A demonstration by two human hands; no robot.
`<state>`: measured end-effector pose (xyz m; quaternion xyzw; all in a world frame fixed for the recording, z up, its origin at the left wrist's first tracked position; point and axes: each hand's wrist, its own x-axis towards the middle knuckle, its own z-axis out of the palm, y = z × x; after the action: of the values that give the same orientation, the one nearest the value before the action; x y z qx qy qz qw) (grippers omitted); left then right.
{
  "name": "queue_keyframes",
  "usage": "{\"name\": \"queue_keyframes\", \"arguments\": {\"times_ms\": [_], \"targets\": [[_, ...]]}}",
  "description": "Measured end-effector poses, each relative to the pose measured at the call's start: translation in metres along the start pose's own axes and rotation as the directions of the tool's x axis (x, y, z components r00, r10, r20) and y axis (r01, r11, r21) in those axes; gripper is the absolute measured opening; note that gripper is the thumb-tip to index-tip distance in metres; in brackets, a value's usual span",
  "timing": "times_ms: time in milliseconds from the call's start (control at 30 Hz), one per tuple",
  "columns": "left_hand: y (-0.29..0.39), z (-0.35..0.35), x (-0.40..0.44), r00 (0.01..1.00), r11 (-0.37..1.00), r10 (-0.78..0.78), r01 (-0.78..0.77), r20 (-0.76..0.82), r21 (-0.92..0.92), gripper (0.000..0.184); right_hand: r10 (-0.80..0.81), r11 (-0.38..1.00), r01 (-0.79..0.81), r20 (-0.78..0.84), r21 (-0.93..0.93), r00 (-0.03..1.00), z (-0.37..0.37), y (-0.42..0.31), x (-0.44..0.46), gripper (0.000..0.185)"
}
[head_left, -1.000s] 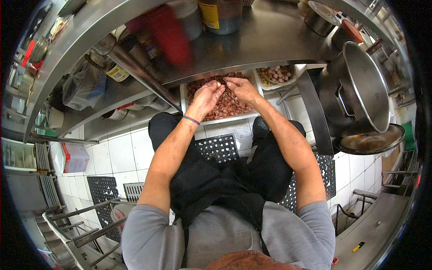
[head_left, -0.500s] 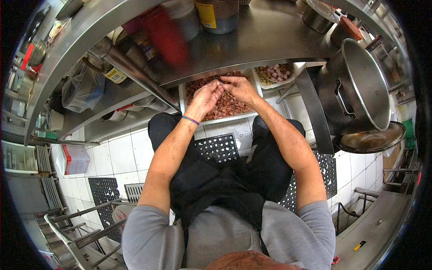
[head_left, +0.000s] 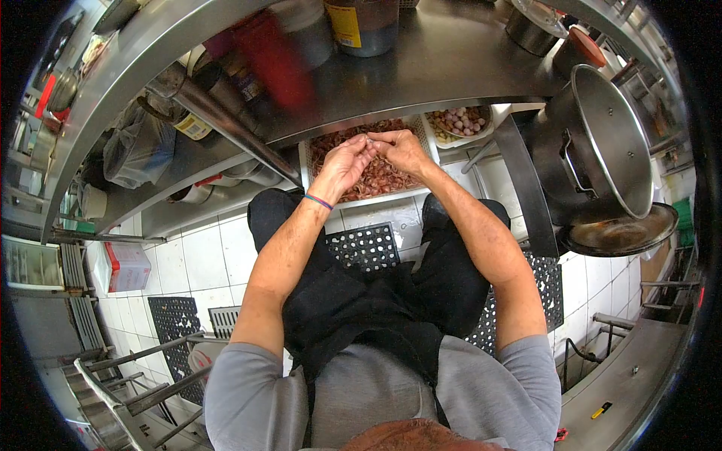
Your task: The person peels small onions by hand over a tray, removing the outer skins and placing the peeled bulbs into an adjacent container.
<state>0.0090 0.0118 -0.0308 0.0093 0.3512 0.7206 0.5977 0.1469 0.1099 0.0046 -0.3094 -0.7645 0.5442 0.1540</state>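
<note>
Over a white crate [head_left: 307, 161] of reddish-brown, papery-skinned shallots [head_left: 383, 179], my two hands meet at the fingertips. My left hand [head_left: 347, 164] has its fingers curled in a pinch around a small pale shallot [head_left: 370, 143], mostly covered by the fingers. From the other side, my right hand [head_left: 404, 152] closes thumb and forefinger on the same shallot. Just right of the crate, a second white container [head_left: 450, 141] holds peeled purplish shallots [head_left: 466, 119] and yellowish pieces.
A steel shelf [head_left: 436, 71] runs above the crate, with a red container [head_left: 274, 64] and jars on it. To the right stands a large steel pot [head_left: 602, 143] beside a round lid [head_left: 624, 229]. Black perforated mats [head_left: 362, 246] lie on the white-tiled floor [head_left: 207, 252].
The fingertips have shifted very slightly around the shallot. Both arms and the containers stay where they were.
</note>
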Motion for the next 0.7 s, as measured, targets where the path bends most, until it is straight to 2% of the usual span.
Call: {"name": "queue_keyframes", "arguments": {"times_ms": [67, 267, 367, 467, 567, 667, 700], "targets": [[0.0, 0.001, -0.001, 1.0, 1.0, -0.006, 0.006, 0.006, -0.006, 0.019, 0.012, 0.999, -0.013, -0.021, -0.03, 1.0, -0.002, -0.004, -0.001, 0.028], [-0.001, -0.003, 0.003, 0.999, 1.0, -0.011, 0.012, 0.041, -0.009, 0.024, 0.015, 0.999, -0.015, -0.005, 0.041, 1.0, -0.002, 0.001, 0.0, 0.025], [0.0, -0.004, 0.005, 0.998, 1.0, -0.016, 0.015, 0.068, 0.012, 0.025, 0.069, 0.996, -0.069, 0.0, 0.055, 0.998, -0.001, 0.003, 0.003, 0.026], [0.0, -0.005, 0.005, 0.993, 0.999, -0.027, 0.024, 0.112, 0.021, 0.026, 0.004, 0.996, 0.0, -0.04, 0.091, 0.999, 0.0, 0.0, 0.001, 0.024], [0.0, -0.004, 0.005, 0.993, 0.999, -0.033, 0.029, 0.117, 0.03, 0.026, 0.024, 0.994, -0.019, -0.048, 0.107, 0.999, -0.001, -0.003, 0.0, 0.025], [0.002, -0.004, 0.002, 0.991, 0.998, -0.032, 0.025, 0.133, 0.05, 0.027, 0.031, 0.999, -0.032, -0.132, -0.009, 0.991, -0.003, 0.001, 0.003, 0.025], [0.002, -0.003, 0.001, 0.991, 0.998, -0.03, 0.023, 0.127, 0.059, 0.027, 0.017, 1.0, -0.015, -0.155, 0.019, 0.988, -0.002, 0.007, 0.006, 0.026]]}}
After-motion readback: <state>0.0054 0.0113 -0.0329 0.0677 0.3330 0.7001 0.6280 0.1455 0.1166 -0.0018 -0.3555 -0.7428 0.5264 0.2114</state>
